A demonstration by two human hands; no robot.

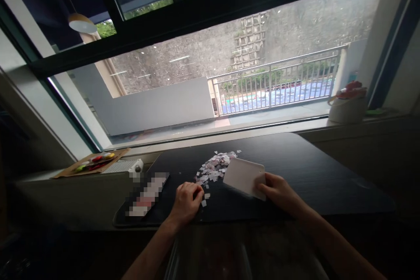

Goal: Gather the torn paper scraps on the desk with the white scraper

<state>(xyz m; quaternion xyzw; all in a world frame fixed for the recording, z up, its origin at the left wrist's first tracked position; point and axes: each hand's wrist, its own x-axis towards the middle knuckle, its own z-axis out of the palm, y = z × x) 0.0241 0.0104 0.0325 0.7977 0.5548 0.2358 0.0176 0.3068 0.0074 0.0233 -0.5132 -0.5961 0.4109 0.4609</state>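
Observation:
On the dark table, a heap of small cut paper scraps (213, 167) lies in front of me, pale with some reddish and dark marks. My right hand (277, 188) pinches the right edge of a flat whitish rectangular board (243, 176) with rounded corners. That board is tilted, and its left edge is beside the heap. Just left of a few stray scraps, my left hand (187, 201) rests on the table with its fingers curled in. Whatever it may hold is hidden from this view.
The black table (328, 175) stands against a window sill. Left of my left hand lies a blurred-out flat object (147, 197). Further left are a brown sheet (70, 169) with colourful items and a white ribbed object (123, 166). A white container (347, 107) stands on the right sill.

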